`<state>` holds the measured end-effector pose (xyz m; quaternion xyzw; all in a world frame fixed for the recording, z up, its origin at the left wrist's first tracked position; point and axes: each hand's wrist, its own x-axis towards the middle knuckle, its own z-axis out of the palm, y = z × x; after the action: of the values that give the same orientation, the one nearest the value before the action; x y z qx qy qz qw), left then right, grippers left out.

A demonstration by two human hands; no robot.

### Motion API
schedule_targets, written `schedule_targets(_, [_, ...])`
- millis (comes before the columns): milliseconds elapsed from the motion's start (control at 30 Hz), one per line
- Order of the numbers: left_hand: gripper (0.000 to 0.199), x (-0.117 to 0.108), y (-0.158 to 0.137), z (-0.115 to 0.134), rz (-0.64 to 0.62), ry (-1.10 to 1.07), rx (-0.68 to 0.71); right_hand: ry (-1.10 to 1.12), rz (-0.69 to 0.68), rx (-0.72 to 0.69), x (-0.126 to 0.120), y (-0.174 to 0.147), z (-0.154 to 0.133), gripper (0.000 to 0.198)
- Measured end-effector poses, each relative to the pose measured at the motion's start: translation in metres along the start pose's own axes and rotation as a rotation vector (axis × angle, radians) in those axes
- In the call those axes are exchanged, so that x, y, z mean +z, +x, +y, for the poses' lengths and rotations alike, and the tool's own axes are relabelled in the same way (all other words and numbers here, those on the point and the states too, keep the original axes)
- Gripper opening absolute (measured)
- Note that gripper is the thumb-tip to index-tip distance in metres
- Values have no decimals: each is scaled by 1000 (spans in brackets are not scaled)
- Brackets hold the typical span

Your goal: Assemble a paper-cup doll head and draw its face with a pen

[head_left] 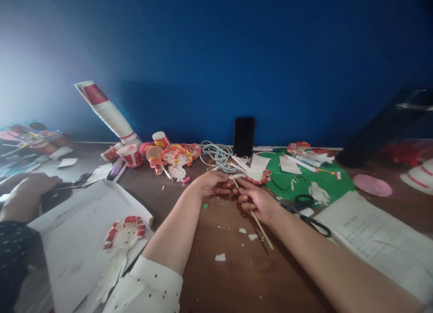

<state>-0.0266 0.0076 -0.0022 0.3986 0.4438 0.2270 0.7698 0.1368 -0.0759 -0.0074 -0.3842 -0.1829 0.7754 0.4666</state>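
Observation:
Over the wooden table my left hand (pixel 214 184) is closed in a pinch on a narrow white paper strip (pixel 238 175) at the top of a thin wooden stick (pixel 263 232). My right hand (pixel 259 202) is closed around this stick just below the strip; its lower end slants down toward me. The two hands almost meet, and whether the strip is fixed to the stick I cannot tell. Just beyond them lie white paper pieces (pixel 260 163) and a red-and-white curled paper trim (pixel 264 177), partly hidden behind my right hand.
Black scissors (pixel 314 223) lie right of my right forearm, near a green sheet (pixel 277 186) and a white booklet (pixel 375 241). A phone (pixel 244 137) stands against the blue wall. Leftward are paper cups (pixel 130 156), a white box lid (pixel 81 241) and another person's hand (pixel 32 189).

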Motion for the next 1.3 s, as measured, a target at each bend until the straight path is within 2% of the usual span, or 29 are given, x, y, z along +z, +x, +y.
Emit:
schedule_targets(100, [9,-2,0,0,-39,-15,-6,-46,35,-23,1,0,0,35])
schedule_targets(333, [2,2,0,-2,39,-20,8,-78,98,-11,5,-1,0,38])
schedule_targets(533, [5,6,-3,-2,61,-28,14,-136,58,-17,1,0,0,37])
schedule_targets(733, [14,10,-5,-2,67,-54,21,-166,97,-40,3,-2,0,42])
schedule_targets(1000, [6,15,-4,-1,112,-67,43,-163,120,-37,5,-3,0,45])
schedule_targets(1300, [7,18,2,-8,138,-74,90,-162,172,-48,10,-6,1,50])
